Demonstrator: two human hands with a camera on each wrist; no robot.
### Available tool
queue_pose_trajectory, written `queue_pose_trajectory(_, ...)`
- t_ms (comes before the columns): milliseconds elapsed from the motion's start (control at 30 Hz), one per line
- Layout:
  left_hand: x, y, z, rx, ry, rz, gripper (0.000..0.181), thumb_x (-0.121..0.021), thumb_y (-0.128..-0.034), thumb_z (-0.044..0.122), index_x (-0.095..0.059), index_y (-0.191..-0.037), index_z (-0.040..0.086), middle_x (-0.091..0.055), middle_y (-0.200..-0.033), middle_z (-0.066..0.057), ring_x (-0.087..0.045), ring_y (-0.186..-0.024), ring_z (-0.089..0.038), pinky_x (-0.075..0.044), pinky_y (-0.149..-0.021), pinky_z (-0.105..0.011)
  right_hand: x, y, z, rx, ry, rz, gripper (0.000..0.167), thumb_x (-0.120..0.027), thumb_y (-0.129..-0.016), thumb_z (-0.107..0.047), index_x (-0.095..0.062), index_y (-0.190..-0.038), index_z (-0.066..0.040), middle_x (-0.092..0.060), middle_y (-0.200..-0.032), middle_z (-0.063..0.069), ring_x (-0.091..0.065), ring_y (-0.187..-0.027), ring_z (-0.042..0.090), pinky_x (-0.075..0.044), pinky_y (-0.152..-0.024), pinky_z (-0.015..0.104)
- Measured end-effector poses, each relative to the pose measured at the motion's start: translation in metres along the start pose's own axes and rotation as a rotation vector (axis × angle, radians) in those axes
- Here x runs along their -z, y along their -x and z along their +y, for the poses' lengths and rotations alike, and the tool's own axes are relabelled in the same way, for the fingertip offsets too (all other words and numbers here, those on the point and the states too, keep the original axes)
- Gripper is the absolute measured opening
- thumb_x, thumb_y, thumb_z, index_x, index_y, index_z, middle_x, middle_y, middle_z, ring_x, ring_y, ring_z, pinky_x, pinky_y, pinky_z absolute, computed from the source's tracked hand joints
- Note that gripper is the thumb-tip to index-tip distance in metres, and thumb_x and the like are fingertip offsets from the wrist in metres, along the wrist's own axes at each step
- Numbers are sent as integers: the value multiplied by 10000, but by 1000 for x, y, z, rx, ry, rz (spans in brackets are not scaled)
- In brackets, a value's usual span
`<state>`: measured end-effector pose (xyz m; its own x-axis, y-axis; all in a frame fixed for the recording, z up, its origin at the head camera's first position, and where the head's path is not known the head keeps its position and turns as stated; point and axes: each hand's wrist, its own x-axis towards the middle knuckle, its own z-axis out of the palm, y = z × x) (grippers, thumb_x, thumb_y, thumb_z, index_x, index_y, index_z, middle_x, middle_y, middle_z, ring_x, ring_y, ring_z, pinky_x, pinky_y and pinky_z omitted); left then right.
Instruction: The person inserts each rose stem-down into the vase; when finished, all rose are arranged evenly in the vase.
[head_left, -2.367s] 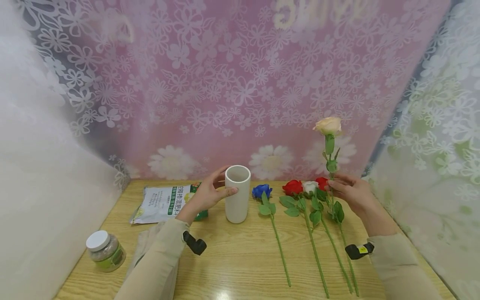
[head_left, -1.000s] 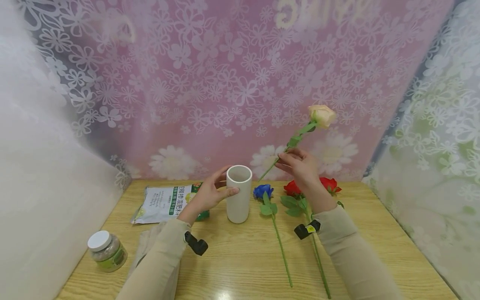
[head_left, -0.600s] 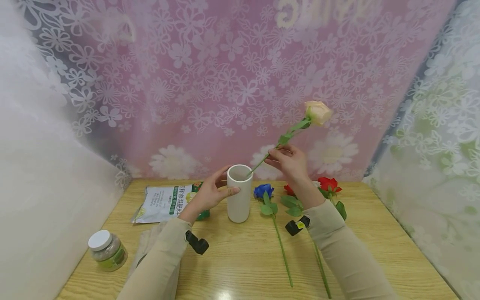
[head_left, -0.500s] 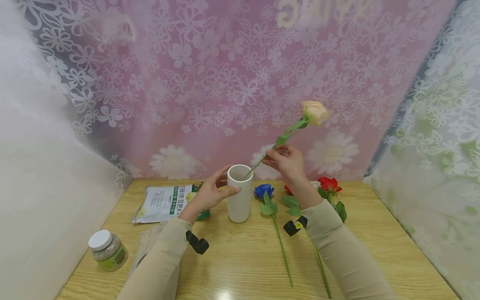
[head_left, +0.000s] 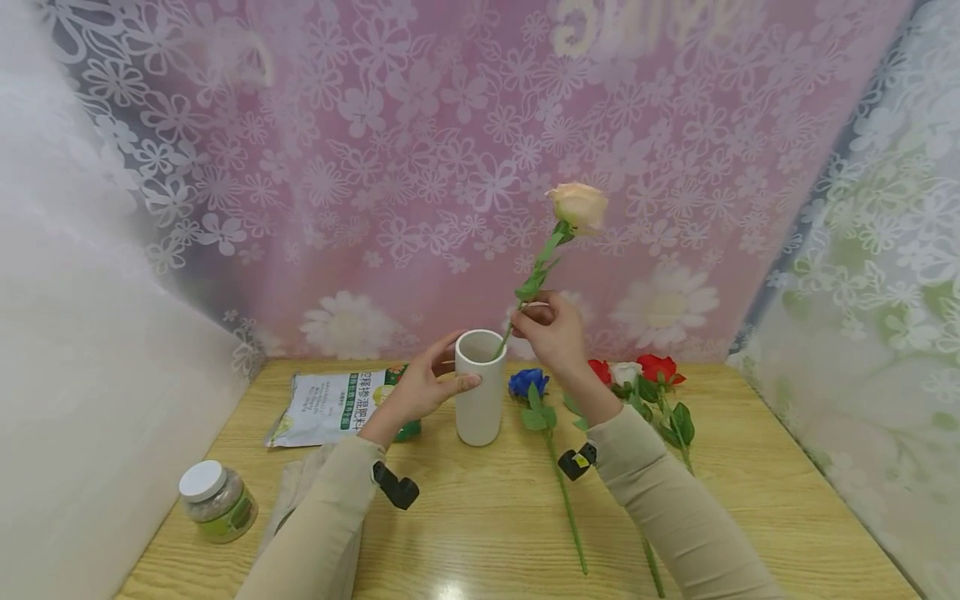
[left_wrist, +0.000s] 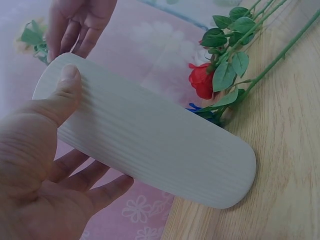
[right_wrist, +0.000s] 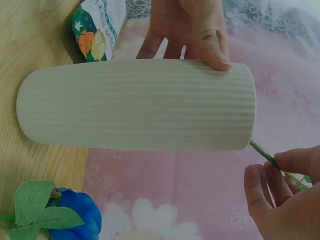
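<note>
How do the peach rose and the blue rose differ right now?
Color: the peach rose has a pale peach bloom; the blue rose a deep blue one.
Pose: the peach rose leans bloom-up, its stem entering the white vase; the blue rose lies on the table.
Contact: the right hand pinches the peach rose; no hand holds the blue rose.
Shared: single bloom, green leafy stem.
</note>
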<state>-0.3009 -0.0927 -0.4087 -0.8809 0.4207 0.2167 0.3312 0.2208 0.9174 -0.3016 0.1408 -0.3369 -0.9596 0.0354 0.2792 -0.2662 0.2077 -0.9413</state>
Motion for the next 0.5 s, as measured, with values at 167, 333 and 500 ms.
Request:
queue_pose_trajectory(167,0,-1,-1,-4,5,-1,814,-779,-984,226,-333,-1662,294,-538,-1564,-146,-545,-1436,-392,-520,-1124,-588,-6,3,0,32,148,24,358,-723,-979,-121,-658,-1317,-23,-774,-1160,220,-749,-1073,357,-624,-962,448)
queue_pose_trajectory(333,0,-1,-2,-3,-3,6,824,-780,-983,235,-324,-1667,295,-535,-1568,-146,-548,-1433,-392,-516,-1125,-596,-11,5,2,79,202,21,321,-744,-944,-127,-695,-1245,-26,-781,-1123,205,-750,-1056,352,-627,-875,412)
queue_pose_trajectory(500,0,-1,-1,-8,-2,4,812,-780,-983,234,-337,-1660,299,-544,-1560,-144,-557,-1424,-387,-526,-1115,-591,-15,9,7,159,238,-19,290,-766,-946,-138,-717,-1196,2,-755,-1131,201,-747,-1041,360,-640,-923,475)
